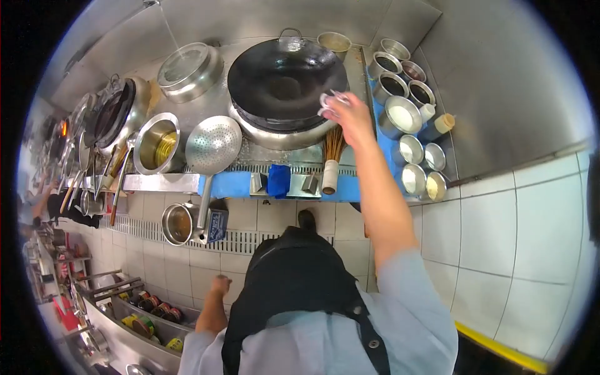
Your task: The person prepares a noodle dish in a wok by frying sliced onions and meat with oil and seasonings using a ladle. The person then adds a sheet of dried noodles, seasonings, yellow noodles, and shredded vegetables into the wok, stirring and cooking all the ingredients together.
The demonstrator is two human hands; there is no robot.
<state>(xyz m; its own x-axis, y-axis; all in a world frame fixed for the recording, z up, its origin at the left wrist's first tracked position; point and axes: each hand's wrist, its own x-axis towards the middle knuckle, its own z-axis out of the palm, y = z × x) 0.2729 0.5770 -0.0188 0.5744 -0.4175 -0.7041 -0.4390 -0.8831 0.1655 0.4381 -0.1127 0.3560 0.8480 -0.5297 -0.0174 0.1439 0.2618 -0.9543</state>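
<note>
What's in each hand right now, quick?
Left hand: hanging low, too small to tell if open or closed.
Right hand: closed, holding some pale pieces.

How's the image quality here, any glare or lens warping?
Head view: fisheye warping, with black corners and bowed lines between the white tiles; head view: glare on the wok near its far rim; head view: pale pieces at the right hand too indistinct to identify.

Glossy metal wok (287,84), matt cloth apron (300,275)
</note>
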